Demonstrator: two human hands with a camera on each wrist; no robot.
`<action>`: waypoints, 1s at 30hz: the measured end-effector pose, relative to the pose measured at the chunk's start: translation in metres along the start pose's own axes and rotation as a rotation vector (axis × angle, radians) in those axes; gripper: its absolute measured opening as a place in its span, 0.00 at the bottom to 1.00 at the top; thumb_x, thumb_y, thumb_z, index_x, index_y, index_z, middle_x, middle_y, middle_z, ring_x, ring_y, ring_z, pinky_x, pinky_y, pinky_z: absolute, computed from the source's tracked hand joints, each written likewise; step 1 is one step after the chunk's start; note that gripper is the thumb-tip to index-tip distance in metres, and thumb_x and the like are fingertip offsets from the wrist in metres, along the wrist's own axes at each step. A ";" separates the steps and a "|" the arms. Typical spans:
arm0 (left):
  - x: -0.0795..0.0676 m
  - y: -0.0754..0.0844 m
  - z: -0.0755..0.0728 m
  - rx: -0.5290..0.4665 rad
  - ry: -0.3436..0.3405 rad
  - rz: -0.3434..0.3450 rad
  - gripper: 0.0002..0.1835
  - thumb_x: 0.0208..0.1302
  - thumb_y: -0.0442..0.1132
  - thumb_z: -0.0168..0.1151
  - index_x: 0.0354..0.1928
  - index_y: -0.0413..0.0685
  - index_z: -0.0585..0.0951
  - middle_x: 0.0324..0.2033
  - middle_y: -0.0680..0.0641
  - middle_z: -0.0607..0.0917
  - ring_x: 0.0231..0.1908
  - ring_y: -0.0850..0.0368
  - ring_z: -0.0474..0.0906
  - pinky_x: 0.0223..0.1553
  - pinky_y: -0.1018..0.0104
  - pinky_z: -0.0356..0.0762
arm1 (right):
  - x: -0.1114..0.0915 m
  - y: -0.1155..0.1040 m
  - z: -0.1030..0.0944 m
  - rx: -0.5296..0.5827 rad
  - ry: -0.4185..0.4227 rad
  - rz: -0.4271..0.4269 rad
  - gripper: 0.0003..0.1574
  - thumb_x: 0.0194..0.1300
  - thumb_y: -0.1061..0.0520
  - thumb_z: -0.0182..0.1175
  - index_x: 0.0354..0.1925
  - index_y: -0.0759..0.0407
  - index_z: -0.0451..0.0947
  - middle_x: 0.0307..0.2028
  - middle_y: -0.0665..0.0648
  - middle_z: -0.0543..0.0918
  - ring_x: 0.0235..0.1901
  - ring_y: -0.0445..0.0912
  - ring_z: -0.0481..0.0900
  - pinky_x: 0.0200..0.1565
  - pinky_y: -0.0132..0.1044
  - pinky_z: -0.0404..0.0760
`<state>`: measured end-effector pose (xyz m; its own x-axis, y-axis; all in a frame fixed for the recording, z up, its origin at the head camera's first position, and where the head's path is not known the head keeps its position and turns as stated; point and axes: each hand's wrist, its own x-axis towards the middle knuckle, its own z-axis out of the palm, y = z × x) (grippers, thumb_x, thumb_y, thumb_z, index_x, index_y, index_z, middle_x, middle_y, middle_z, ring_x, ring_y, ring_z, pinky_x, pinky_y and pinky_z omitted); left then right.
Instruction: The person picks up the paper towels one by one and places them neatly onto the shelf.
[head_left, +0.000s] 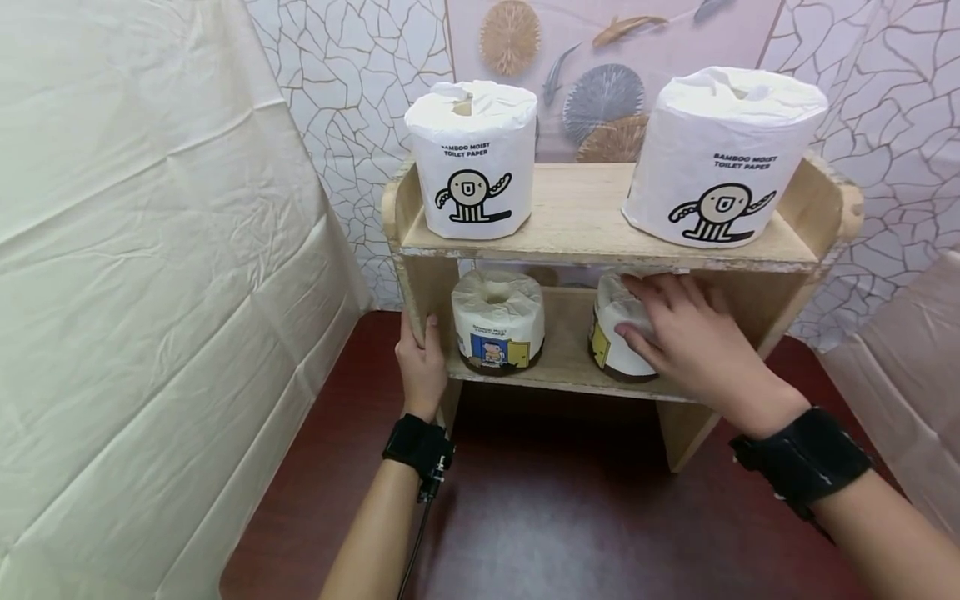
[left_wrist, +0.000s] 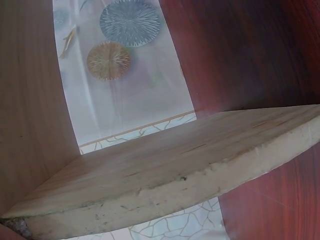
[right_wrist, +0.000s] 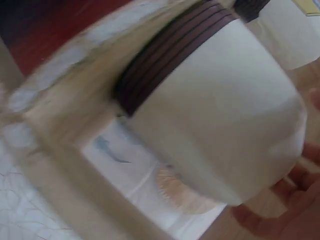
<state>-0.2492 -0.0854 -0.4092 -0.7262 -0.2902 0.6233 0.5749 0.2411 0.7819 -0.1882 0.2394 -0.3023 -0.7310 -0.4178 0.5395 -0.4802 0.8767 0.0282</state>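
Observation:
My left hand (head_left: 422, 367) grips the left side panel of a small two-tier wooden shelf (head_left: 577, 200), its thumb on the panel's inner side. On the lower tier, my right hand (head_left: 686, 342) holds a wrapped toilet paper roll (head_left: 618, 329) by its upper part, thumb across the front. That roll has a brown striped band at its base, clear in the right wrist view, where the fingers (right_wrist: 287, 192) reach the roll's top end. Left of it stands a matching toilet paper roll (head_left: 498, 325) with a blue and yellow print. The left wrist view shows the shelf's side panel (left_wrist: 200, 175).
Two larger white wrapped rolls stand on the top tier, one at the left (head_left: 472, 158) and one at the right (head_left: 723, 158). The shelf stands on a dark red table (head_left: 555, 517). Pale cloth (head_left: 150, 275) hangs at the left; a patterned backdrop (head_left: 352, 100) is behind.

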 end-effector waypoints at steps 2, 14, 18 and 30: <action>0.000 -0.001 0.000 -0.003 0.003 0.012 0.21 0.82 0.31 0.52 0.70 0.31 0.72 0.21 0.36 0.73 0.18 0.57 0.58 0.25 0.65 0.60 | 0.005 -0.007 0.002 -0.035 0.030 0.013 0.38 0.71 0.52 0.70 0.72 0.64 0.71 0.59 0.69 0.78 0.57 0.69 0.76 0.53 0.71 0.71; -0.001 -0.005 0.000 -0.026 0.017 0.026 0.20 0.81 0.30 0.52 0.69 0.33 0.73 0.16 0.57 0.62 0.15 0.63 0.54 0.21 0.68 0.56 | 0.035 -0.035 0.019 -0.187 0.191 0.149 0.31 0.71 0.48 0.70 0.51 0.75 0.77 0.34 0.73 0.82 0.30 0.68 0.81 0.25 0.59 0.77; 0.000 -0.003 0.002 -0.037 0.010 0.024 0.20 0.81 0.31 0.52 0.70 0.33 0.73 0.17 0.55 0.64 0.17 0.65 0.54 0.23 0.67 0.57 | 0.038 -0.038 0.024 -0.274 0.236 0.187 0.37 0.68 0.43 0.72 0.48 0.78 0.79 0.27 0.74 0.80 0.26 0.68 0.79 0.23 0.59 0.75; -0.001 -0.005 0.000 -0.010 0.006 0.010 0.20 0.82 0.32 0.53 0.70 0.32 0.72 0.21 0.38 0.73 0.18 0.58 0.59 0.24 0.66 0.60 | 0.055 -0.046 0.027 -0.295 0.139 0.287 0.34 0.66 0.43 0.74 0.29 0.74 0.81 0.24 0.73 0.79 0.25 0.68 0.79 0.30 0.64 0.78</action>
<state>-0.2509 -0.0865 -0.4136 -0.7184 -0.2931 0.6308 0.5854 0.2349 0.7759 -0.2188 0.1696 -0.2967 -0.7331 -0.1285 0.6679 -0.0930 0.9917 0.0887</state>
